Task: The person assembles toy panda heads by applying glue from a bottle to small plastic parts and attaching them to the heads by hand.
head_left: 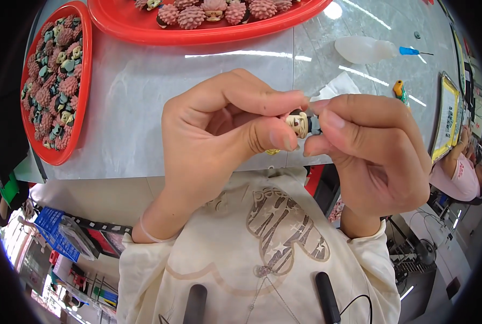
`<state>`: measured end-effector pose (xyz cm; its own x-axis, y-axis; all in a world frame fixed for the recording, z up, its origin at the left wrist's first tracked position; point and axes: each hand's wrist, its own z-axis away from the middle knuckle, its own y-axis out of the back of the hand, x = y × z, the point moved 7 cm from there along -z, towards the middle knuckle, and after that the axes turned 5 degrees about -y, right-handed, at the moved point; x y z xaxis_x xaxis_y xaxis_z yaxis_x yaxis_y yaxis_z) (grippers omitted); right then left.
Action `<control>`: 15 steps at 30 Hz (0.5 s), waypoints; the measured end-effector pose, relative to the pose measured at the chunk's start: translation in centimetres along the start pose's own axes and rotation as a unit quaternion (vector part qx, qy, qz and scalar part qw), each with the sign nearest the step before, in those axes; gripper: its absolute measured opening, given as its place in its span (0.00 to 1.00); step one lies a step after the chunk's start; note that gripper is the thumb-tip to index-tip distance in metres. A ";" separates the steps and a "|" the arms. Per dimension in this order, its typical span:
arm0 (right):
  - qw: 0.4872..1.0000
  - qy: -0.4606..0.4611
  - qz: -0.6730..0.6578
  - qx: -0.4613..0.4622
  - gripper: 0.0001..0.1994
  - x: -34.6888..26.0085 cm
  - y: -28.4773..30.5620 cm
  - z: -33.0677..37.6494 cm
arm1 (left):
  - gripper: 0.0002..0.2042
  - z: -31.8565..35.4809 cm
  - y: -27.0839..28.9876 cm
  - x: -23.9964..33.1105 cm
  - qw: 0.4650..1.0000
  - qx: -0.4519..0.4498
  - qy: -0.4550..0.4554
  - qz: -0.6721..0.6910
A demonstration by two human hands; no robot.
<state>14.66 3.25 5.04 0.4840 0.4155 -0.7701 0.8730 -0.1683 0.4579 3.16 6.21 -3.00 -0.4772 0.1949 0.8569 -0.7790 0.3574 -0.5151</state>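
Glossy little figurine (302, 123) — pinched between left hand (219, 135) and right hand (370, 151).

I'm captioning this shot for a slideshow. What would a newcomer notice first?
Dead centre, the left hand and right hand pinch a tiny figurine between their fingertips. Behind them on the grey table, two red trays, left and top, brim with pink spiky figures.
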 end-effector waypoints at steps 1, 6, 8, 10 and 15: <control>1.000 0.002 0.001 -0.003 0.08 0.1 -0.1 -0.1 | 0.15 0.0 0.1 -0.1 1.000 0.002 0.000 -0.001; 1.000 -0.002 -0.014 0.018 0.08 -0.4 -0.3 -0.5 | 0.15 0.0 -0.1 0.3 0.998 0.047 0.046 0.022; 0.990 0.045 0.113 -0.067 0.08 -0.9 -1.1 -0.8 | 0.15 -0.1 -1.1 0.2 0.996 0.039 0.040 0.070; 0.995 0.040 0.085 -0.040 0.11 -1.5 -1.2 -0.8 | 0.14 0.3 -0.1 1.3 0.993 0.031 0.028 0.110; 0.997 0.002 0.079 0.017 0.20 0.0 1.8 0.6 | 0.11 0.3 5.6 11.5 0.914 0.104 -0.264 -0.290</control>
<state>16.28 2.44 5.65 0.6157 0.3845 -0.6878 0.7872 -0.2620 0.5583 -6.88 10.18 3.98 -0.0468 -0.4606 0.8864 -0.9975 0.0693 -0.0166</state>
